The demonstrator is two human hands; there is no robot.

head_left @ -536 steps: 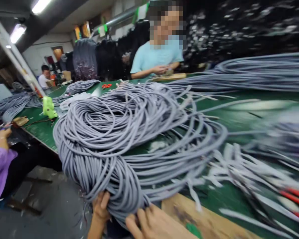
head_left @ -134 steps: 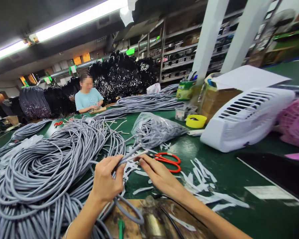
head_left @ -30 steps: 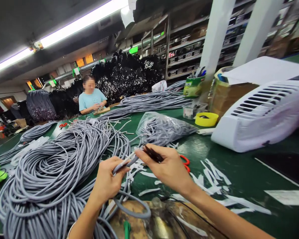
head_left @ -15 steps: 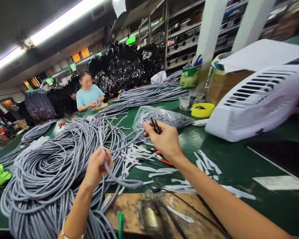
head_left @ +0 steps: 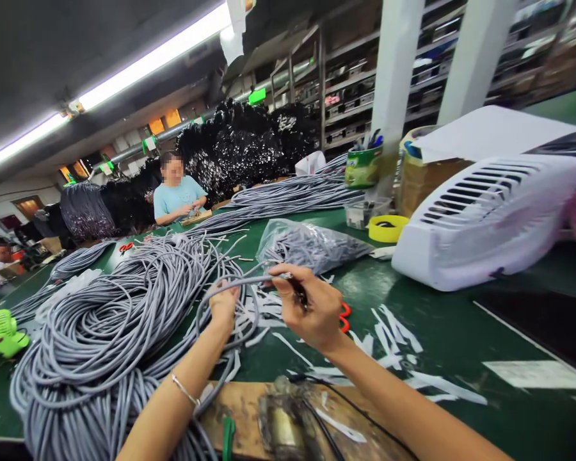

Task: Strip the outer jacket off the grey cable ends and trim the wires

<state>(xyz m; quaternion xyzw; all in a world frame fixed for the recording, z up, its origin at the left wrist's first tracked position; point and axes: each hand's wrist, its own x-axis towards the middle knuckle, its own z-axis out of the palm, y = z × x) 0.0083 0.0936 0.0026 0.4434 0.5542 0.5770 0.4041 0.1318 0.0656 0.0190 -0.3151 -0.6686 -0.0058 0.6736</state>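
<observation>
My right hand [head_left: 312, 310] pinches the end of a grey cable [head_left: 249, 280] between thumb and finger. A small dark tool [head_left: 299, 294], its kind not clear, is tucked in the same hand. To its left, my left hand [head_left: 223, 306] is closed around grey cable, and the cable curves over its fingers; the grip itself is partly hidden. A large coiled heap of grey cables [head_left: 100, 320] lies to the left of both hands. White strips [head_left: 393, 333] are scattered under and beside my right hand, along with red-handled scissors [head_left: 345, 317].
A clear bag of grey pieces [head_left: 312, 246] lies beyond my hands. Near me is a wooden board [head_left: 240, 410] carrying a metal device [head_left: 288, 422] with black leads. A white fan [head_left: 484, 224] and yellow tape roll [head_left: 388, 228] stand right. Across the table sits a person [head_left: 177, 192].
My left hand has moved right and forward, closer to my right hand. The right hand has lowered and turned, hiding the tool's dark tips. The cable now arches between both hands.
</observation>
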